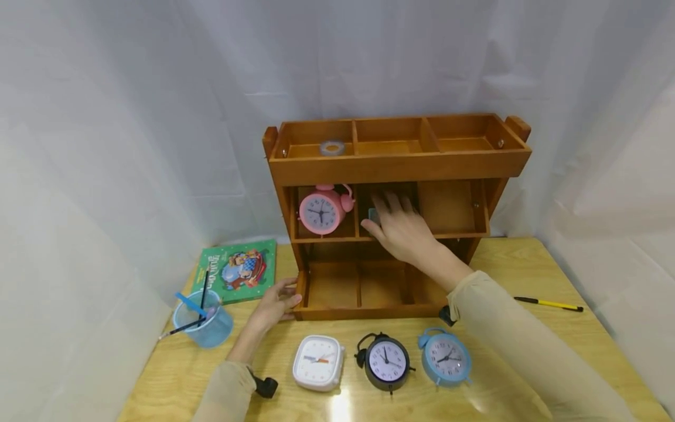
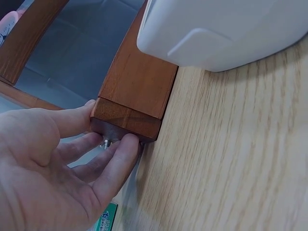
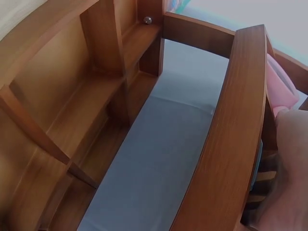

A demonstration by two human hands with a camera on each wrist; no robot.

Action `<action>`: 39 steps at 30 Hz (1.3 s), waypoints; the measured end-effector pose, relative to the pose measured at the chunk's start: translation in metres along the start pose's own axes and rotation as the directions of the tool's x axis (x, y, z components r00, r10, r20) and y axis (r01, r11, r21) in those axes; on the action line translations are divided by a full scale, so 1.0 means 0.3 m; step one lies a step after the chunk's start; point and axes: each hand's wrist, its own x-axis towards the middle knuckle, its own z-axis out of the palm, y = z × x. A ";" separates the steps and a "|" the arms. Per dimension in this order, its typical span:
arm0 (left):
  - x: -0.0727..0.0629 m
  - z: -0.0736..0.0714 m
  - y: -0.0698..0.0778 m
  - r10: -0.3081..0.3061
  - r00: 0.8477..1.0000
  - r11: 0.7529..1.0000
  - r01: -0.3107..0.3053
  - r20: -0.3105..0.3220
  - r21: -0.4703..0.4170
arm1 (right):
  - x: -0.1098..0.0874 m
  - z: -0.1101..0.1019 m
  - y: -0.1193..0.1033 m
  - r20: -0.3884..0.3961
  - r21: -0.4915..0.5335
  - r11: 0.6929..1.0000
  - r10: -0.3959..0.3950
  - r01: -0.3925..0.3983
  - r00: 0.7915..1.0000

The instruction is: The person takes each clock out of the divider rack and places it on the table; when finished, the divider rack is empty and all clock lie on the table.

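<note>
A: How is the left hand placed?
B: The lower left end of the wooden shelf is pinched between its thumb and fingers — a white clock is set to that hand's right.
A: And the right hand?
B: Its fingers are spread inside the second tier's middle compartment; a small bluish object is seen beside the thumb, but whether it is gripped cannot be told. Left of this hand, a pink alarm clock is shelved

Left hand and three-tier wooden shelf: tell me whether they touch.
Touching: the left wrist view shows the left hand gripping the three-tier wooden shelf by its lower front corner.
</note>
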 end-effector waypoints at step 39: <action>-0.002 0.003 0.011 -0.008 1.000 1.000 0.008 0.007 -0.003 | -0.048 -0.014 -0.013 -0.027 0.218 0.974 0.072 -0.065 0.997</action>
